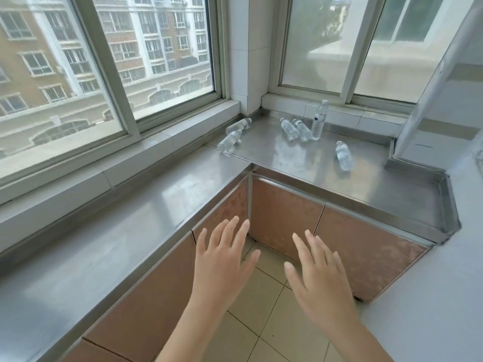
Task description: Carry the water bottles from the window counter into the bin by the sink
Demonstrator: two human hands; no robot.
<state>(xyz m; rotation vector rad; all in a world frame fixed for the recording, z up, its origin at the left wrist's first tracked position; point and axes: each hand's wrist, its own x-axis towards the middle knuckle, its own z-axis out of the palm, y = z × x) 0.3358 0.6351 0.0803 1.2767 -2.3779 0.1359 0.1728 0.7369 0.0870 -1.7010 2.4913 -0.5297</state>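
Several clear plastic water bottles are on the steel window counter (274, 152) in the far corner. One tall bottle (319, 120) stands upright near the right window. Two lie side by side next to it (295, 129). Another lies alone to the right (344, 155). Two more lie at the left by the sill (232, 134). My left hand (222, 259) and my right hand (317, 273) are held out over the floor with straight spread fingers, holding nothing, well short of the bottles. No bin or sink is in view.
The steel counter runs along the left window (104, 244) and turns at the corner. Brown cabinet doors (285, 215) sit beneath it. A white wall or panel (431, 283) closes in on the right. Beige floor tiles (264, 309) lie below my hands.
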